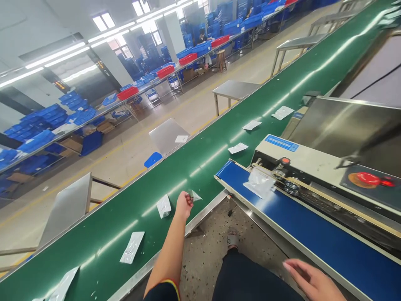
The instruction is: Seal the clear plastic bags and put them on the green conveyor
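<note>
My left hand (184,205) reaches over the green conveyor belt (216,165) with its fingers closed. At its fingertips shows the pale corner of a plastic pouch (196,195); the hand hides the rest. A white pouch (163,206) lies on the belt just left of that hand, and another flat white pouch (132,247) lies nearer me. Low on the right, my right hand (313,281) hovers by the edge of the blue belt (313,225), fingers loosely curved and apart, holding nothing. A clear-and-white pouch (259,184) sits on the blue belt, against the sealing machine (313,167).
Several more white pouches lie along the green belt, one being this pouch (238,148). A red button (369,179) tops the machine. Steel tables (234,89) stand beyond the belt. Farther back are benches with red bins (128,93) and stacked blue crates (75,102).
</note>
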Motion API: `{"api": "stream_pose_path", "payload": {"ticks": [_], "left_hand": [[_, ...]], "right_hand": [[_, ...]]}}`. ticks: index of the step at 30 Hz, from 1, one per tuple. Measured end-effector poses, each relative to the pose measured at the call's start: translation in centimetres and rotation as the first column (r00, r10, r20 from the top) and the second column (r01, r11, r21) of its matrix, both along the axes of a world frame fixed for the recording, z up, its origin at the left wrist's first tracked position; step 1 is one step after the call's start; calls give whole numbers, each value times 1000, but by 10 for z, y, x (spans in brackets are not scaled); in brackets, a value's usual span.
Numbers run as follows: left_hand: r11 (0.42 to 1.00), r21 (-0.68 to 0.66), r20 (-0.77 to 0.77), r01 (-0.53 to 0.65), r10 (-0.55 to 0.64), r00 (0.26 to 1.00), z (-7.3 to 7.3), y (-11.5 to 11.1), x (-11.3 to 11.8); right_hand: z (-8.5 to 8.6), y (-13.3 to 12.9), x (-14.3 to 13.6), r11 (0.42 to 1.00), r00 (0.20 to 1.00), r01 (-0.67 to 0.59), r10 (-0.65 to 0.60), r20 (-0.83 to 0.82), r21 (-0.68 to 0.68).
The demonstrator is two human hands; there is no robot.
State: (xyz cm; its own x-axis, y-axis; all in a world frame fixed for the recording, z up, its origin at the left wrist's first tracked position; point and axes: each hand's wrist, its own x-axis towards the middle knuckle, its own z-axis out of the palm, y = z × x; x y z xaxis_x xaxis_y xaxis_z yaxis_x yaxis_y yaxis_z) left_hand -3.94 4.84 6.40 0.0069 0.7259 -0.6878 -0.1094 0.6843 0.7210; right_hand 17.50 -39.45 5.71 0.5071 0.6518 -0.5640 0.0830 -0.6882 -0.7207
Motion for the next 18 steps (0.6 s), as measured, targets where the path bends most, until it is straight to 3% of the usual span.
{"api": "stream_pose_path", "payload": {"ticks": [2,4,7,10,12,16,18], "left_hand": [[985,22,60,169,-170,984,19,-42,18],[931,82,107,355,-362,926,38,-91,44],[792,123,160,598,-610,776,64,-163,87],[612,102,204,785,-785,585,81,-214,123],[522,128,162,843,-850,501,82,-233,140],[432,409,-63,804,-865,497,63,-255,167],[298,500,-75,813,-921,383,49,-268,181]], "right_hand": [[18,27,-2,987,996,-28,13,93,159],[28,53,-3,943,981,-64,-1,194,325],[34,75,1,843,927,-128,-85,364,522],[37,67,10,787,866,-127,-208,454,604],[38,47,16,785,852,-67,-277,445,616],[37,-5,25,782,811,209,-474,343,587],[36,-29,30,757,774,346,-564,287,554]]}}
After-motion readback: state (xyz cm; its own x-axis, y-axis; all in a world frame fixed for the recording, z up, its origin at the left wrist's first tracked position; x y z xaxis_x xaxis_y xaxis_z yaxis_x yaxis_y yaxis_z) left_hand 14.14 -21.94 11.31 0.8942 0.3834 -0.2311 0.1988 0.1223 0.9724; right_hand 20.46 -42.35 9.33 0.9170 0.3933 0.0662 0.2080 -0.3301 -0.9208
